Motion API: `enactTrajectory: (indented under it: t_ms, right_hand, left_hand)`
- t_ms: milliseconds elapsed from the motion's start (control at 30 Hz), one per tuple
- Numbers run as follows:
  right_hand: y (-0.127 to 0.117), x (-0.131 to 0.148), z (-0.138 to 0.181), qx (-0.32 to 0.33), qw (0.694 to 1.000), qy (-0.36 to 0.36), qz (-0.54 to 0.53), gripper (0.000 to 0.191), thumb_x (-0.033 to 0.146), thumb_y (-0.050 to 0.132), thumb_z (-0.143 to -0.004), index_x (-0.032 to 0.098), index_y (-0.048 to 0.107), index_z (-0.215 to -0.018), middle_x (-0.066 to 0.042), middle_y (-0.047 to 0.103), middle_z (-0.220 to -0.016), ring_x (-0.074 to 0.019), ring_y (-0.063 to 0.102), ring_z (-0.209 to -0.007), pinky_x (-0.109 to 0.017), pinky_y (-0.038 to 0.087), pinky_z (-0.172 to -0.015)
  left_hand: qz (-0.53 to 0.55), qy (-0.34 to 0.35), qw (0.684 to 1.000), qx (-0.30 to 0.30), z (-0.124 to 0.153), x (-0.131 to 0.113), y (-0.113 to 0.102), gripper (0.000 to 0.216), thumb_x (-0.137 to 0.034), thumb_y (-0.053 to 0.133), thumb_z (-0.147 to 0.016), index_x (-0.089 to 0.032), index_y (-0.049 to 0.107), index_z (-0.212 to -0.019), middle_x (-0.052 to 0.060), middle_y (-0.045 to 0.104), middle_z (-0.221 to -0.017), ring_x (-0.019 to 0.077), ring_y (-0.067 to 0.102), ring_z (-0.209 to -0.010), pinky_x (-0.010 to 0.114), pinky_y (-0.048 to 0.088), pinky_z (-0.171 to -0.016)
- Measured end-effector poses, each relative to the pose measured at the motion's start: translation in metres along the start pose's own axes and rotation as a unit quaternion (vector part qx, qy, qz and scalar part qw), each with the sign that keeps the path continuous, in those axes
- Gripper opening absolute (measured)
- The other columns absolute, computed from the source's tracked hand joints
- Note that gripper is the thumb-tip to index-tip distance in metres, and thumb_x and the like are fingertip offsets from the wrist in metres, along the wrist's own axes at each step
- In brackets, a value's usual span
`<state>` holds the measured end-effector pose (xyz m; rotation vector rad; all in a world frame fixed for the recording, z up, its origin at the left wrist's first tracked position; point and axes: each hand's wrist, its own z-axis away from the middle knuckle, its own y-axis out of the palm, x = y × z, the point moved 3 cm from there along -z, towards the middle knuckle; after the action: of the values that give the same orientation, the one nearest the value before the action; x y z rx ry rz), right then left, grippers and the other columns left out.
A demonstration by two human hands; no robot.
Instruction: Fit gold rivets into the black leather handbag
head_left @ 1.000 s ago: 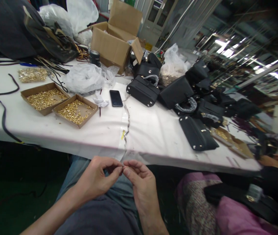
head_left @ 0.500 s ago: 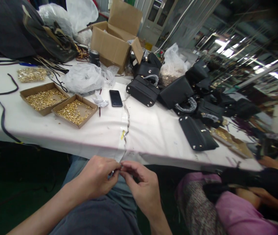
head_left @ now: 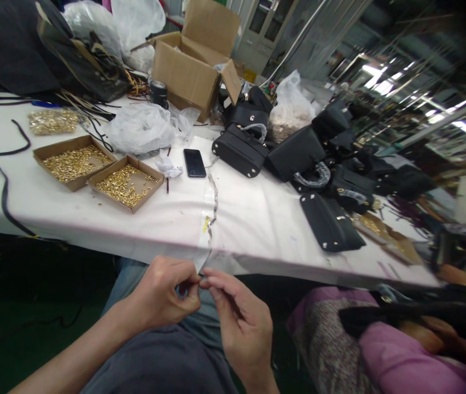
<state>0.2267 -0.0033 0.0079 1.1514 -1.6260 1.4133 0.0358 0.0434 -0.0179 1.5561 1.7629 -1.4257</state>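
Note:
My left hand (head_left: 167, 290) is closed in a pinch, thumb against forefinger, just past the table's front edge and above my lap. Close beside it, my right hand (head_left: 241, 317) has its thumb and forefinger curled together, the tips almost touching the left fingertips. Whatever lies between the fingertips is too small and hidden to name. Beyond the hands, on the white-covered table (head_left: 175, 230), are two shallow cardboard trays, one nearer (head_left: 128, 186) and one farther left (head_left: 73, 161), both holding small gold-coloured metal pieces.
A phone (head_left: 194, 163) lies mid-table, beside crumpled plastic (head_left: 138, 128). Behind stands an open cardboard box (head_left: 186, 71). Black handbags (head_left: 331, 221) crowd the right side, with another tray of gold pieces (head_left: 389, 238). A co-worker in a pink sleeve (head_left: 405, 355) sits close at right.
The right hand has shifted slightly right and its thumb has drawn down from the left fingertips. The left hand stays nearly in place, still pinched. The co-worker's arms have moved a little.

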Motion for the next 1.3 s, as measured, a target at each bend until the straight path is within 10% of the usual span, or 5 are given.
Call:
enactTrajectory:
  t_ms: [400,767,1300]
  right_hand:
    - [0.006,-0.002,0.011,-0.029,1.000,-0.008,-0.003,0.029,0.016,0.074,-0.101,0.033,0.087,-0.121,-0.008,0.083,-0.129,-0.0331,0.080,-0.118,-0.048,0.067,-0.105]
    - [0.013,-0.033,0.003,-0.113,0.933,0.218,-0.264,0.038,0.026,0.100,-0.081,0.022,0.083,-0.114,-0.012,0.083,-0.123,-0.0243,0.081,-0.096,-0.037,0.071,-0.089]
    - [0.015,-0.053,0.000,-0.095,0.903,0.266,-0.323,0.037,0.027,0.102,-0.078,0.021,0.083,-0.109,-0.010,0.085,-0.113,-0.0244,0.081,-0.098,-0.038,0.069,-0.092]
  left_hand:
    - [-0.004,-0.040,0.998,-0.045,0.007,0.000,0.002,0.015,-0.009,0.066,-0.080,-0.019,0.058,-0.073,-0.006,0.055,-0.064,0.0083,0.050,-0.056,0.026,0.033,-0.058]
    - [0.127,-0.122,0.984,0.005,-0.003,-0.004,0.005,0.015,-0.016,0.069,-0.094,-0.017,0.084,-0.089,0.002,0.079,-0.075,0.0132,0.070,-0.065,0.021,0.051,-0.060]
    - [0.135,-0.169,0.975,0.051,-0.001,0.000,0.013,0.020,-0.019,0.067,-0.100,-0.021,0.086,-0.093,0.000,0.079,-0.078,0.0135,0.070,-0.068,0.022,0.048,-0.062]
